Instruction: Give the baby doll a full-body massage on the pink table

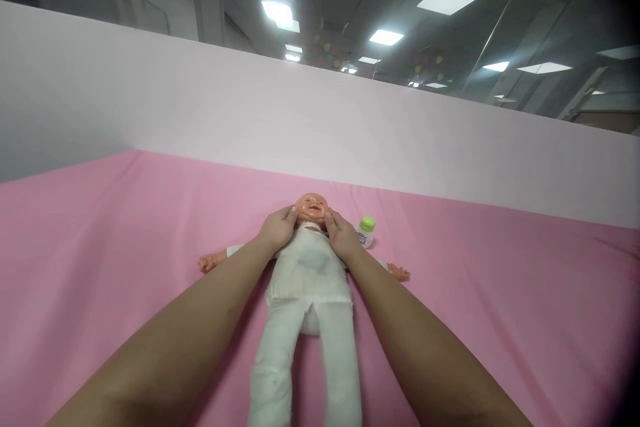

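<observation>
A baby doll (313, 273) lies on its back, with a hard plastic head and a white cloth body. Its arms stretch out to both sides and its legs point towards me. My left hand (279, 229) cups the left side of the head, thumb against the cheek. On the opposite cheek rests the thumb of my right hand (342, 235). The other fingers of both hands curl behind the head and are mostly hidden. Just right of my right hand is a small clear bottle (367, 232) with a green cap and a printed label.
A pink sheet (475, 280) with soft creases covers the surface under the doll. Behind it runs a low white wall (280, 113), topped by dark glass (340, 0) in which ceiling lights show. A pale door (155, 3) appears at the upper left.
</observation>
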A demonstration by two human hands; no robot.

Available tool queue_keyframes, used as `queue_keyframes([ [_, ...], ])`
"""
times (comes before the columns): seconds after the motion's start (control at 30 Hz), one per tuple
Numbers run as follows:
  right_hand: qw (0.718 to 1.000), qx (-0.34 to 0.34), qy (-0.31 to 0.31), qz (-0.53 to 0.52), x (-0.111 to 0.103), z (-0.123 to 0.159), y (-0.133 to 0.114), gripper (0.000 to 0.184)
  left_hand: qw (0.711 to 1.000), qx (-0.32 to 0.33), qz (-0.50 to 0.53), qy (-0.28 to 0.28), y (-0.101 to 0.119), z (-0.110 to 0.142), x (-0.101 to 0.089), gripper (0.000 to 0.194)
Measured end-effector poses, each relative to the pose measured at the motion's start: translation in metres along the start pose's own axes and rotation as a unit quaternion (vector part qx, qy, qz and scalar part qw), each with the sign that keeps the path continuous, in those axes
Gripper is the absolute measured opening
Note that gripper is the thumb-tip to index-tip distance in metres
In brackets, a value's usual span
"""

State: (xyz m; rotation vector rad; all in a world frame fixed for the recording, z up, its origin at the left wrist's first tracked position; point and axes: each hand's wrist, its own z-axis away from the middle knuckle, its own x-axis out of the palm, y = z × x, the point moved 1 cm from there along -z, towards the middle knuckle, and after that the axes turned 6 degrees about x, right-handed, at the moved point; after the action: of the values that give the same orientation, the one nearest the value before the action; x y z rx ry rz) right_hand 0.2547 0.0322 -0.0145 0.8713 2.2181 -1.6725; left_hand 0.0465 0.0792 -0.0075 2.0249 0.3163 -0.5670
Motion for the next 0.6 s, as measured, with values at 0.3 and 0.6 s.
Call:
queue_keyframes([
  [0.3,1.000,0.009,0.004,0.020,-0.002,0.001,-0.005,0.059,0.999,0.010,-0.025,-0.026,0.012,0.005,-0.005,0.066],
  [0.6,0.998,0.023,-0.001,0.054,-0.001,0.003,-0.010,0.067,0.999,0.010,-0.027,-0.025,0.013,0.005,-0.004,0.065],
])
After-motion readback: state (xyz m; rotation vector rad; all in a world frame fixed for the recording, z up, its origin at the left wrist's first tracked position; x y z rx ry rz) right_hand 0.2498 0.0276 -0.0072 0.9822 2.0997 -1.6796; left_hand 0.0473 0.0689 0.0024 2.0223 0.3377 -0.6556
